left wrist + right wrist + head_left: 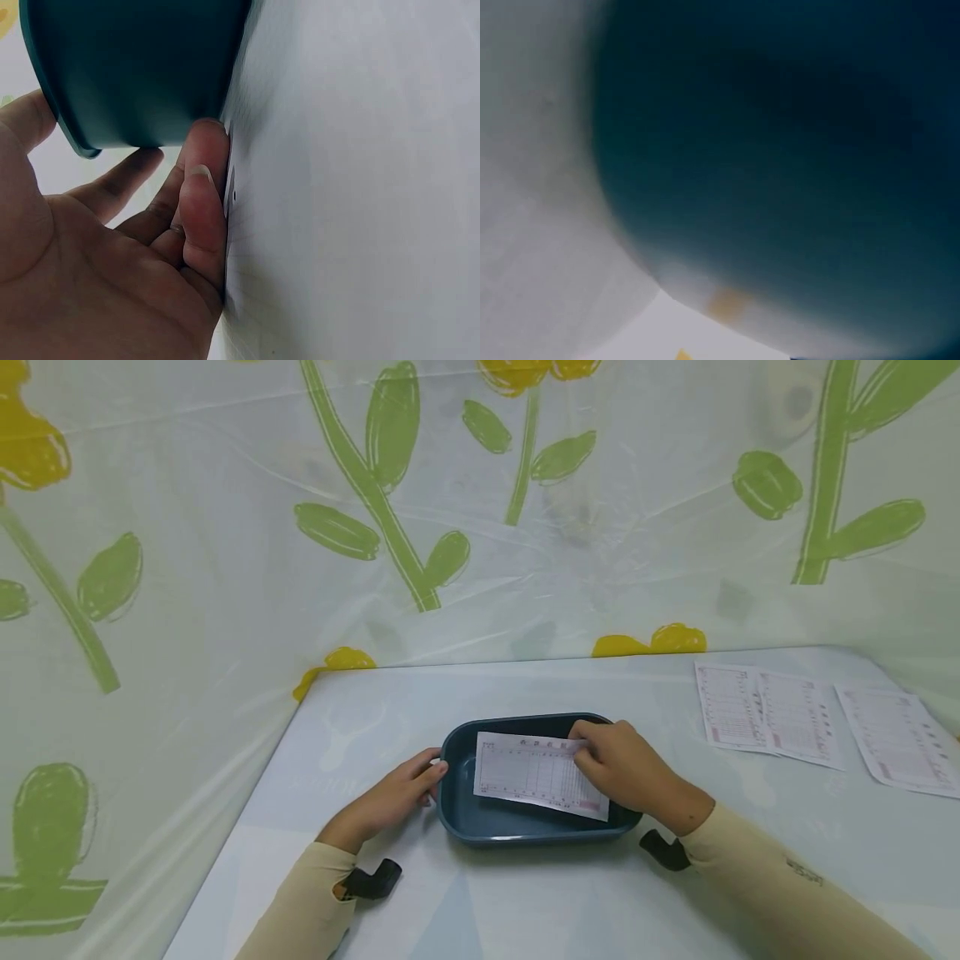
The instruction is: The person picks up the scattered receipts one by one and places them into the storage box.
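A dark blue-green rectangular tray (480, 839) with rounded corners and raised walls sits on the table in the head view. My left hand (397, 797) holds its left end, the thumb at the rim. In the left wrist view, fingers of that hand (127, 247) lie low against the tray's outer wall (142, 75), some curled near the tabletop. Over the tray's interior, my right hand (626, 768) pinches the right end of a white printed paper form (532, 772), which lies slightly tilted. Blurred tray wall (765, 165) fills most of the right wrist view, and the fingers are out of sight there.
Several more printed sheets (795, 710) lie at the table's right, two of them overlapping and one sheet (900, 735) farther right. Behind the white table (525, 910) hangs a pale curtain (225, 568) with green leaves and yellow flowers. Black wrist mounts (378, 878) show beside both sleeves.
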Demonstrator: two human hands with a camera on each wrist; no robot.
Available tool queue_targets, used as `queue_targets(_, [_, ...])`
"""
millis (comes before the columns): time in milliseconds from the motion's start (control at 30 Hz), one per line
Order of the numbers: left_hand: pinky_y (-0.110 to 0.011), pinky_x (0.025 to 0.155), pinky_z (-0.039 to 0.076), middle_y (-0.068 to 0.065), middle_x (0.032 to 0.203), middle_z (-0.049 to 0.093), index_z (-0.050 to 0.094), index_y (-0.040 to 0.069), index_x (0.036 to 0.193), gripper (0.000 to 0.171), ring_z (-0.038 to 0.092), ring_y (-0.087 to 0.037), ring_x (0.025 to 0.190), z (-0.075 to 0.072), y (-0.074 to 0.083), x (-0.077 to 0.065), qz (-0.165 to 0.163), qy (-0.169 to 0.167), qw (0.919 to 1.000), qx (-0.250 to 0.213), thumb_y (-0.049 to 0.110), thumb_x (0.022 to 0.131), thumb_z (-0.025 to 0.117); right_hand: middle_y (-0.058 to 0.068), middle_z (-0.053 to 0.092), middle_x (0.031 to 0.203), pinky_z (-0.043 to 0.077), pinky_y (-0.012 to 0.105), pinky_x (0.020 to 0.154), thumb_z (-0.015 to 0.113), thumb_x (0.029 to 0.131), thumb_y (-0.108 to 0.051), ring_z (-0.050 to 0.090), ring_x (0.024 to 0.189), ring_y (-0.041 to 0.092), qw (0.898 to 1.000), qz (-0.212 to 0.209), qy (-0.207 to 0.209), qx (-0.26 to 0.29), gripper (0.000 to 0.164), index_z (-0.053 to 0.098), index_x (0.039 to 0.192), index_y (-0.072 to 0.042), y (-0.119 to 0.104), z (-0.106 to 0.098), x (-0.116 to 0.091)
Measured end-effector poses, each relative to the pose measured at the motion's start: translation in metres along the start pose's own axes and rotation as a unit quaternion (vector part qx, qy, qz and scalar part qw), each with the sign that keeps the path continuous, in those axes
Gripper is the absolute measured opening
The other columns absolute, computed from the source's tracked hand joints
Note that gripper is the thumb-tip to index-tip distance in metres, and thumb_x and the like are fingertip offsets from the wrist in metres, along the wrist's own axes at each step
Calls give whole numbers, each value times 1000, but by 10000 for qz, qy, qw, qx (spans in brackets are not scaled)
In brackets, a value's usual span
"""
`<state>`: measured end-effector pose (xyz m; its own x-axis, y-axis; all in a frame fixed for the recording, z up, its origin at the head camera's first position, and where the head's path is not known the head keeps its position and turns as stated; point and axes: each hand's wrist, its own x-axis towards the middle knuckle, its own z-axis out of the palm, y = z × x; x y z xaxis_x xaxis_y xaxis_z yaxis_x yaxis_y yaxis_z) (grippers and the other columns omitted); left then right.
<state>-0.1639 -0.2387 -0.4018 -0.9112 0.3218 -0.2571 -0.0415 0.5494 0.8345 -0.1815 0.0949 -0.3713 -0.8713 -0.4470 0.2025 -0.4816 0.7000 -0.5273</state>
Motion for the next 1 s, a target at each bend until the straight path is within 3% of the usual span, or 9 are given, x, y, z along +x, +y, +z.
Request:
queue_targets(333, [-34,82,45,-3,91,57,46,20,143,45,54,-20,87,1,-5,3,207,-57,9998,44,45,107,39,-5,55,62,31,19,46,53,88,-2,44,50,5,9997,-37,-128,-203,18,69,93,-7,-1,4,1])
queue_targets(467, [-34,82,45,-3,92,57,46,19,143,45,54,-19,87,0,-4,2,200,-43,9998,78,45,107,39,-9,55,59,44,30,65,55,87,-3,44,50,4,9979,-162,-106,-611,17,70,92,-9,2,9,2])
queue_targets(567, [-32,81,44,-3,92,57,46,19,143,46,54,-18,88,-1,-5,2,184,-18,9998,81,46,106,39,-11,57,59,43,41,80,56,86,-6,45,53,5,9950,-210,-94,-969,16,71,92,-10,2,12,3])
queue_targets(867, [-33,83,43,-3,91,56,46,21,142,45,54,-19,88,-1,-5,2,129,-15,9999,60,48,106,38,-13,51,58,41,38,79,57,85,-11,46,58,5,9878,-244,-162,-1528,15,71,92,-12,3,17,1])
queue_targets(1000, [-33,83,43,-3,91,56,45,20,143,47,54,-19,88,-1,-5,1,96,-31,9999,51,48,106,39,-11,59,63,43,40,81,61,84,-12,49,61,6,9848,-254,-234,-1701,17,73,97,-11,3,18,1])
